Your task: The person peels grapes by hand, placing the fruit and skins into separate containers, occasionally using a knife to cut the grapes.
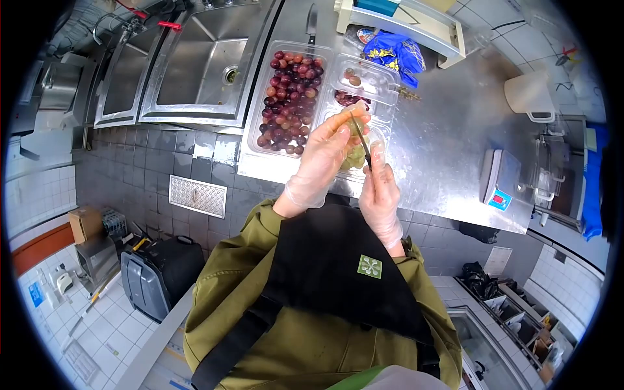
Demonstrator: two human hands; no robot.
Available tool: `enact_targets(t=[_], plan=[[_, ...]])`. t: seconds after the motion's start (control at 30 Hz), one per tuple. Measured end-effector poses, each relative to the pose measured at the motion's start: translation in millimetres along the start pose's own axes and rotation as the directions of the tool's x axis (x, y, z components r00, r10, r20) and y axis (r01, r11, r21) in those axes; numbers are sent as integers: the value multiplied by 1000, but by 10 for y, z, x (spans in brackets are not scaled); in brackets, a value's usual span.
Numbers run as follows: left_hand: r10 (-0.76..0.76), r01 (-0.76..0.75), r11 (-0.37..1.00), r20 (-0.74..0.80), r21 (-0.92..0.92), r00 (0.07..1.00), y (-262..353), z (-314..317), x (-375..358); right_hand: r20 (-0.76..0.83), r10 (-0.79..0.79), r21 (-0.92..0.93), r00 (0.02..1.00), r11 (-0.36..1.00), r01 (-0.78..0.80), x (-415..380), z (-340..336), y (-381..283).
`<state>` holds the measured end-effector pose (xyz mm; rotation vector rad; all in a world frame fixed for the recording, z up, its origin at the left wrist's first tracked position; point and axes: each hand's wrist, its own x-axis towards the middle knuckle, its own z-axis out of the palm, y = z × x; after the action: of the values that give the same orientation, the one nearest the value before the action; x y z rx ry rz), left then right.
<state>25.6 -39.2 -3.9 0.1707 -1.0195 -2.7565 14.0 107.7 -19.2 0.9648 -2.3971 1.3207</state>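
Note:
My left hand [329, 148], in a clear glove, has its fingers pinched near the tip of a small knife; whatever is between them is too small to make out. The gloved right hand [379, 186] is wrapped round the handle of the knife [361, 140], whose blade points up and left. Below both hands lie pale green pieces [355, 157] in a clear container. Just above is a container with dark red pieces [351, 99], and another holding a few grapes [353, 80]. A large clear tub of red grapes [290, 104] stands to the left.
A larger knife [312, 25] lies behind the grape tub. Two steel sinks [195, 71] are at the left. On the steel table [442, 149] are a blue bag [398, 55] and, at the right, a scale [500, 179]. A white pitcher [528, 96] stands at the back right.

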Motion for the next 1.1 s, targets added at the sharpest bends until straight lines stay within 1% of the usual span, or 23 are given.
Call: enact_targets(t=[0.1, 0.2, 0.3, 0.33, 0.43, 0.5, 0.53, 0.63, 0.73, 0.83, 0.93, 1.03, 1.1], plan=[[28, -25, 998, -47, 59, 999, -44, 18, 8, -28, -2, -98, 1000, 995, -1, -31, 11, -52], [6, 6, 989, -78, 146, 997, -100, -21, 4, -39, -19, -156, 999, 988, 13, -36, 57, -54], [-62, 71, 964, -44, 258, 997, -174, 12, -56, 7, 45, -207, 999, 977, -42, -2, 50, -58], [-15, 20, 962, -21, 274, 1000, -171, 22, -30, 15, 45, -233, 999, 972, -40, 6, 68, -45], [-159, 158, 987, -34, -25, 987, -50, 100, -31, 48, 66, -302, 997, 952, -49, 1, 123, -8], [-222, 210, 964, -61, -161, 973, -96, 31, -18, 90, 106, -330, 990, 941, -70, -7, 169, -7], [-255, 233, 945, -72, -228, 964, -125, -11, -16, 89, 118, -311, 989, 947, -85, -16, 195, 1], [-246, 232, 943, -30, -239, 969, -190, -84, -16, 94, 184, -281, 978, 948, -151, -28, 220, 9], [-194, 193, 952, 17, -237, 981, -236, -112, 12, 117, 165, -171, 979, 975, -144, 54, 207, 23], [-283, 270, 865, 33, -423, 959, -263, -239, 55, 128, 92, -79, 987, 993, -82, 77, 217, 169], [-306, 337, 683, 164, -648, 938, -346, -449, 124, 238, 210, -258, 948, 955, -147, 57, 153, 142], [-462, 350, 650, 14, -674, 887, -608, -616, 189, 270, 214, -399, 939, 912, -93, 72, 156, 158], [-453, 343, 646, 20, -682, 891, -738, -699, 229, 284, 170, -440, 944, 898, -29, 79, 160, 201]])
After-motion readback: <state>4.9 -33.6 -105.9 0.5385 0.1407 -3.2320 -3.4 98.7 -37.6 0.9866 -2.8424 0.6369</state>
